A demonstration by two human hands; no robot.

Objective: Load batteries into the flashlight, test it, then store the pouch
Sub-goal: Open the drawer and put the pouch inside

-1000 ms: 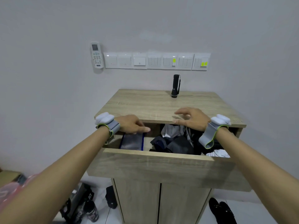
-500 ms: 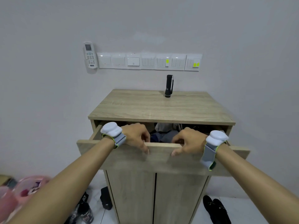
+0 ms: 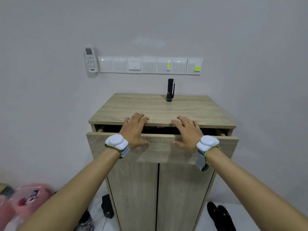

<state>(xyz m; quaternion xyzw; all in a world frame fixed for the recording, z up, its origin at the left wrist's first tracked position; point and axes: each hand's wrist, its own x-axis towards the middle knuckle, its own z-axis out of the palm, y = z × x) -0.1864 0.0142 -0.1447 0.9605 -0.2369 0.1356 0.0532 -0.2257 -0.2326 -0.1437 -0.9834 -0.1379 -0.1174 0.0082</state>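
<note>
Drawer (image 3: 160,144) nearly shut now (both hands (image 3: 135,130) flat on front).

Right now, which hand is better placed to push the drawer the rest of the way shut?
Neither clearly: left hand and right hand lie open and spread evenly across the drawer front, which stands slightly out from the cabinet. Using both should keep it from skewing.

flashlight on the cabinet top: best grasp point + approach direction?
Probably the mid-barrel of the flashlight, from the front. It stands upright, wider head down, on the cabinet top near the wall, so the rear looks blocked. The wrist strap hangs on its right; wrap from front-left to avoid snagging it.
</note>
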